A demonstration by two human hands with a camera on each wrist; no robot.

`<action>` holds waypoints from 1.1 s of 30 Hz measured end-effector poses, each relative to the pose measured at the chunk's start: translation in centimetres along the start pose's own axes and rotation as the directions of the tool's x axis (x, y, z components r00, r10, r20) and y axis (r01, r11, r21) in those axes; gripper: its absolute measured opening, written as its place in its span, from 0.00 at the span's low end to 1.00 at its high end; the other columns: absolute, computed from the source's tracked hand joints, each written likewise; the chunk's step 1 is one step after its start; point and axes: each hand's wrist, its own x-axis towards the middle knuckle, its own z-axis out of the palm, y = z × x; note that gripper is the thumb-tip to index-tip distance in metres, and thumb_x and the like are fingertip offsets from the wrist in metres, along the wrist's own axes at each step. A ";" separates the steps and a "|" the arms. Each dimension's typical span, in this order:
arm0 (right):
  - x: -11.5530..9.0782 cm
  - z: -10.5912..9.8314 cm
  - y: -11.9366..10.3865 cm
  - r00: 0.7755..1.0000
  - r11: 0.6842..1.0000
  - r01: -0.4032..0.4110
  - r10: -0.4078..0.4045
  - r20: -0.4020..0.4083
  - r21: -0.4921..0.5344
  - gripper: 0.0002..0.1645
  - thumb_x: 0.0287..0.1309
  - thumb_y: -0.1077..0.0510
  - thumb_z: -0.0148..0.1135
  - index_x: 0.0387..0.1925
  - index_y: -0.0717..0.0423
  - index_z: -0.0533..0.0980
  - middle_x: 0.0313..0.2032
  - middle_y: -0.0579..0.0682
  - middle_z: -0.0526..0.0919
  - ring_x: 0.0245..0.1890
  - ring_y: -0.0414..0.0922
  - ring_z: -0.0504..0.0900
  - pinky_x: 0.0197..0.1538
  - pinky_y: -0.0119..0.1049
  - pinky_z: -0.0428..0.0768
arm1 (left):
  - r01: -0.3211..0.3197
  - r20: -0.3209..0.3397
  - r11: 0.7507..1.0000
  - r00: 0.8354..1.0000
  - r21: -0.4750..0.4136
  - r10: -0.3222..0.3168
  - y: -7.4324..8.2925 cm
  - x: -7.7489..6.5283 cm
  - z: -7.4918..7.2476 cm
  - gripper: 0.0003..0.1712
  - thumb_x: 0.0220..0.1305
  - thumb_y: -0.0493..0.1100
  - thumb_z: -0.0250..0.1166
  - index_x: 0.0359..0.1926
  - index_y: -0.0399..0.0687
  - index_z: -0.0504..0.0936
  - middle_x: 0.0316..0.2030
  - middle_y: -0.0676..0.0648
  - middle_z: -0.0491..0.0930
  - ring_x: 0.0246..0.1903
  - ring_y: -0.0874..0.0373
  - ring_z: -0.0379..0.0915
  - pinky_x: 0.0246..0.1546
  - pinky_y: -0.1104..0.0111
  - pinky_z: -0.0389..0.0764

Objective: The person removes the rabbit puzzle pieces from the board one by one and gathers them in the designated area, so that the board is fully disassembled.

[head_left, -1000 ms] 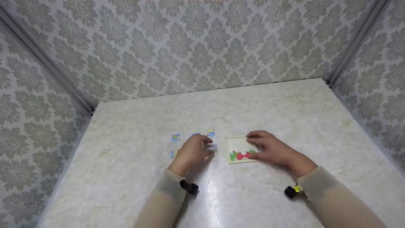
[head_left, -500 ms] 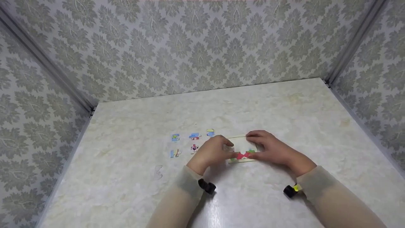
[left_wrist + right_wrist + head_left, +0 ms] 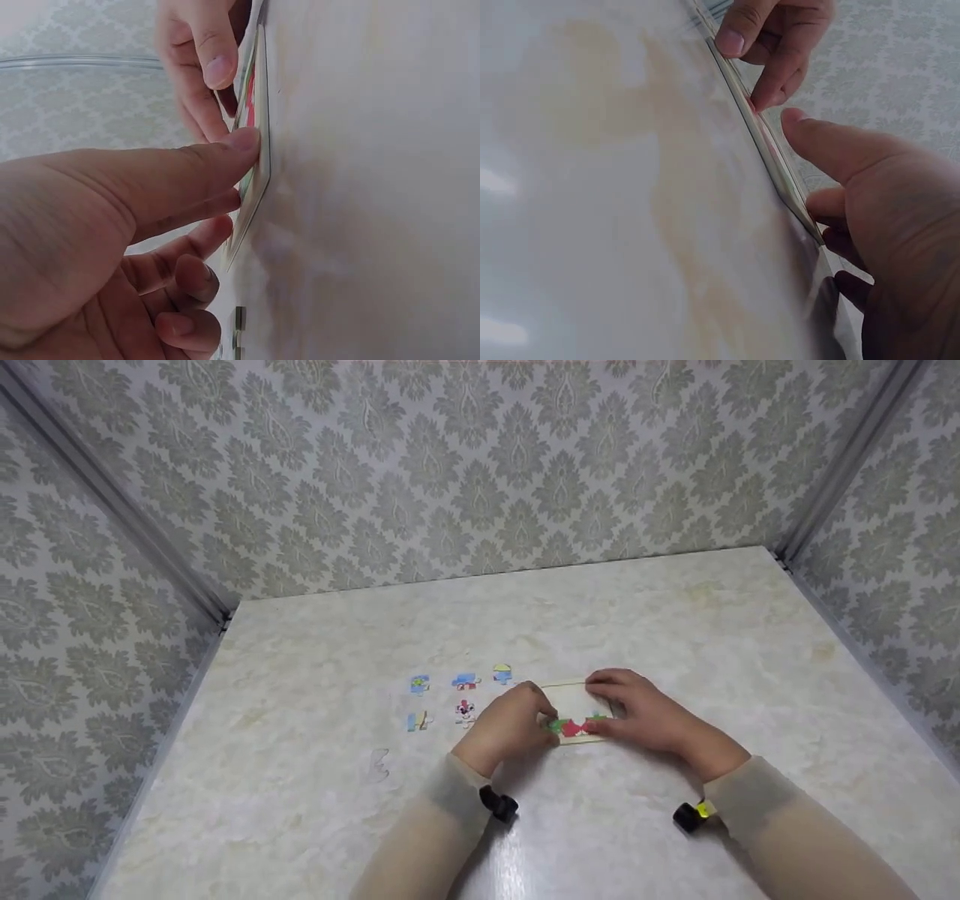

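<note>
A shallow square puzzle tray (image 3: 568,699) with a pale rim lies on the table, with red and green puzzle pieces (image 3: 571,728) along its near side. My left hand (image 3: 510,724) is at its near left corner. In the left wrist view the left thumb presses the tray's edge (image 3: 261,169), and the fingertips lie close to the green part. My right hand (image 3: 649,712) grips the right side, thumb over the pieces and fingers at the far right corner. The right wrist view shows fingertips right at the tray's rim (image 3: 759,146).
Left of the tray lie several loose puzzle pieces, among them a blue and green one (image 3: 419,683), a blue and red one (image 3: 466,681) and a yellow-topped one (image 3: 502,672). A faint clear cut-out shape (image 3: 379,765) is nearer. A patterned wall (image 3: 480,472) stands behind the table.
My left hand has moved right from the loose pieces to the tray's left side, and its thumb has shifted down to the near corner. The right hand stays on the tray.
</note>
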 end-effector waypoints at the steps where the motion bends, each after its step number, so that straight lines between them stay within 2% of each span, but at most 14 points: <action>1: 0.0 0.1 -0.1 1.000 1.000 0.000 0.000 -0.006 -0.011 0.43 0.75 0.40 0.75 0.78 0.61 0.77 0.79 0.58 0.75 0.83 0.64 0.69 0.82 0.67 0.69 | -0.001 -0.001 1.000 1.000 0.000 0.001 0.0 0.0 0.1 0.18 0.67 0.41 0.83 0.57 0.45 0.96 0.57 0.46 0.87 0.58 0.51 0.86 0.67 0.59 0.85; 8: -0.1 0.5 -0.6 0.999 0.999 -0.049 0.049 -0.023 -0.019 0.40 0.75 0.42 0.76 0.77 0.60 0.79 0.80 0.58 0.74 0.83 0.63 0.70 0.82 0.66 0.70 | 0.001 -0.005 1.000 1.000 0.023 -0.001 0.2 0.2 0.3 0.18 0.67 0.43 0.84 0.56 0.47 0.96 0.59 0.47 0.87 0.60 0.52 0.86 0.68 0.59 0.84; 14: -0.2 0.4 -0.7 0.999 0.999 -0.046 0.046 -0.004 0.006 0.41 0.76 0.41 0.74 0.78 0.62 0.77 0.80 0.59 0.74 0.83 0.64 0.69 0.81 0.67 0.71 | 0.017 -0.007 1.000 1.000 0.017 -0.017 0.2 0.2 0.4 0.19 0.67 0.43 0.84 0.56 0.48 0.94 0.60 0.47 0.86 0.60 0.51 0.86 0.68 0.58 0.84; 24: 0.0 0.4 -0.6 0.999 0.999 -0.050 0.050 -0.007 0.021 0.41 0.75 0.43 0.76 0.78 0.62 0.77 0.80 0.59 0.73 0.83 0.64 0.68 0.82 0.67 0.70 | 0.056 0.004 0.998 0.998 -0.031 -0.056 0.0 0.3 0.4 0.17 0.67 0.43 0.84 0.55 0.50 0.92 0.46 0.52 0.89 0.46 0.57 0.81 0.61 0.58 0.85; 33: 0.2 0.3 -0.7 0.998 0.998 -0.058 0.059 -0.004 0.009 0.41 0.74 0.45 0.77 0.77 0.63 0.78 0.79 0.59 0.74 0.83 0.63 0.69 0.83 0.66 0.70 | 0.049 0.011 0.997 0.999 -0.052 -0.049 0.1 0.3 0.1 0.18 0.67 0.40 0.83 0.56 0.48 0.94 0.50 0.50 0.93 0.51 0.57 0.87 0.65 0.59 0.86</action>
